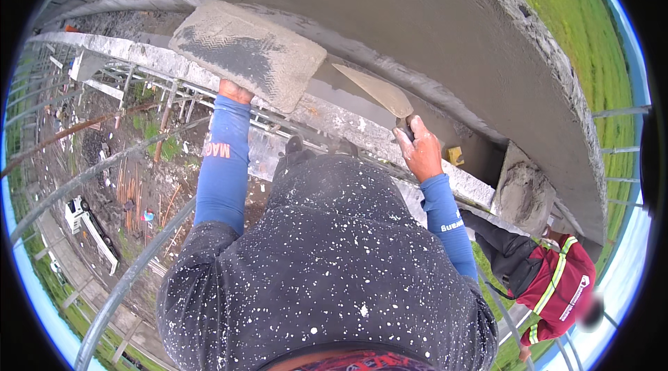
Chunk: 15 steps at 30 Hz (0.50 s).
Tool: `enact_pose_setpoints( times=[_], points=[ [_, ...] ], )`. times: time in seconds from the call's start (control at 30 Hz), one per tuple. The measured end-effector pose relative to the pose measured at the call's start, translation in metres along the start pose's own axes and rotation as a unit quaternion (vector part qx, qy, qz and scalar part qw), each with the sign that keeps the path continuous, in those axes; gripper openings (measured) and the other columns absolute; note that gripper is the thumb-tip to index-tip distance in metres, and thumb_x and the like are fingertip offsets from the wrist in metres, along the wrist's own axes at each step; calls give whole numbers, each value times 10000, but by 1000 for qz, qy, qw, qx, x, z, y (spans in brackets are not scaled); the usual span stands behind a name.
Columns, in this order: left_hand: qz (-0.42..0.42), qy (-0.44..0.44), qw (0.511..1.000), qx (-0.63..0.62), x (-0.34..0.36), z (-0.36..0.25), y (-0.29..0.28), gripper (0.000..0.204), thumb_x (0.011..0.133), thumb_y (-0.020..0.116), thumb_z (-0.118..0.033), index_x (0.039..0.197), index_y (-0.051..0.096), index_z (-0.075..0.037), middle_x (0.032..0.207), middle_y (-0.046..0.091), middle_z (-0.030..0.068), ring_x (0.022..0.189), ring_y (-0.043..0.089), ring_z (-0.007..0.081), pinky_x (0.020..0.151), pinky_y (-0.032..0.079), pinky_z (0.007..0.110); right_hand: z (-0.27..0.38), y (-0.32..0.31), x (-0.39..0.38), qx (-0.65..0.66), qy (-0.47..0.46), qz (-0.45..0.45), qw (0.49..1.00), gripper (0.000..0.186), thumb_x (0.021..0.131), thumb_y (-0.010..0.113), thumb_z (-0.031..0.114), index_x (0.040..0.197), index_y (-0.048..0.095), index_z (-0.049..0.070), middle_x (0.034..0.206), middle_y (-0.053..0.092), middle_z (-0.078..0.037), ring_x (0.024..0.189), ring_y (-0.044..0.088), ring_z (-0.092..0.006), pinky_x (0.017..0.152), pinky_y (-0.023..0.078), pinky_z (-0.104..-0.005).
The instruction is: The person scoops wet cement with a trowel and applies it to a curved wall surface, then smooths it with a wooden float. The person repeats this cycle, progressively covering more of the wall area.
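A mortar board (pixel 247 51) fills the upper left-centre of the frame: a roughly rectangular slab with worn, rounded corners, tilted so its right end sits lower. Pale, sandy-grey mortar coats its rim and right half, while a darker, smoother grey patch shows across the middle, with ridged, zigzag tread-like marks along the upper part. The left hand (pixel 236 91) meets its lower edge; those fingers are hidden beneath the board, so I cannot tell how far they are closed.

Just right of the board, at upper centre, is a pointing trowel (pixel 379 91). Its long, leaf-shaped blade is smeared with grey-beige mortar, the tip aimed up and left, the broad heel near the grip. The right hand (pixel 423 154) has its fingers closed around the trowel's handle.

Beyond both tools, a curved grey plastered wall (pixel 417 9) sweeps across the top of the frame. Toward the right lie a small yellow object (pixel 455 155) and a second mortar-covered board (pixel 525 190), with a co-worker (pixel 557 284) in a dark red, reflective-striped top at lower right.
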<state>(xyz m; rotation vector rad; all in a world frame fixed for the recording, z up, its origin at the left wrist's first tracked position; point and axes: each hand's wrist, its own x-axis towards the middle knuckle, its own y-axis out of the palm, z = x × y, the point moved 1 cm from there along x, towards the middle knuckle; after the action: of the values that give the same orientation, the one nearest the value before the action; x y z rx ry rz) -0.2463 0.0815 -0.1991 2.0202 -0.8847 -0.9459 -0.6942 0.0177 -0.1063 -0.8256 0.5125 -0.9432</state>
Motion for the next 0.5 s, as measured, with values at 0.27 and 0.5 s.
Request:
enact_pose_setpoints(
  times=[0.27,0.5],
  points=[
    [32,-27,999,19,-14,-23,-6,544,1084,519,-397,1522,474,-78,1564,510,134,1419,483,318,1209,390,481,-96,47,-109,285,420,-31,861,251,963,715,216,967,569,11,724,647,-127,562,639,-240,512,501,-377],
    [85,-106,988,71,-16,13,5,568,1084,516,-406,1546,449,-83,1587,486,136,1441,463,320,1222,373,481,-119,28,-134,411,464,-142,772,182,997,665,231,981,591,65,703,603,-20,503,548,-122,438,432,-285]
  ],
)
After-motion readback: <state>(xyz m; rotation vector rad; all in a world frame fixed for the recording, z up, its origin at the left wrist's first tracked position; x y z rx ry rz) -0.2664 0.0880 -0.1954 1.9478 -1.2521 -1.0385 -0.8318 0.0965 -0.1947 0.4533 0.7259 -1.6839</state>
